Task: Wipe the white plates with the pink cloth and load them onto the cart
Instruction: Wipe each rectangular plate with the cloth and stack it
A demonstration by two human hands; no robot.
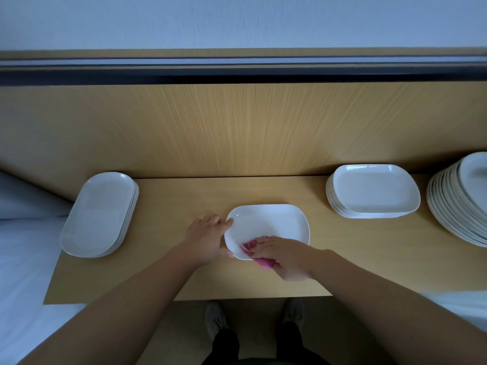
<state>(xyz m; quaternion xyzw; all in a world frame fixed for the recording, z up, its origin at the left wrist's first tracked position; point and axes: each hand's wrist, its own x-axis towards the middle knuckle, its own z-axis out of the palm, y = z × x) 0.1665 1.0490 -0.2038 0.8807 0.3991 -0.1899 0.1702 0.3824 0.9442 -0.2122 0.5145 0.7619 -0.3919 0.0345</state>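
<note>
**A:** What are the hands doing?

**B:** The right hand (284, 256) lies over a crumpled pink cloth (259, 255), fingers on top and thumb tucked against the wad, pressing it into the near left corner of a white rounded-rectangle ceramic plate (274, 222). The left hand (208, 238) is spread, with forefinger and thumb touching the plate's left rim to brace it.

**A:** And the plate lies where?

**B:** Flat on the pale wooden counter (184, 201), straight ahead, near the front edge.

**A:** How will it handle?

**B:** I'd judge it stiff, glossy and breakable, with some weight for its size. The glaze looks slick (more so if the cloth is damp, which I can't tell), so it could skate on the wood unless braced. The cloth is soft and light and bunches wherever it is pushed.

**A:** Where would you take hold to lift it?

**B:** By the raised rim, on the two short ends, thumbs on top and fingers beneath.

**A:** What's around it?

**B:** A stack of white oval platters (100, 214) well to the left, a stack of white rectangular plates (373, 191) to the right, and a taller stack of white round plates (458, 198) at the right edge. The cart is out of view.
</note>
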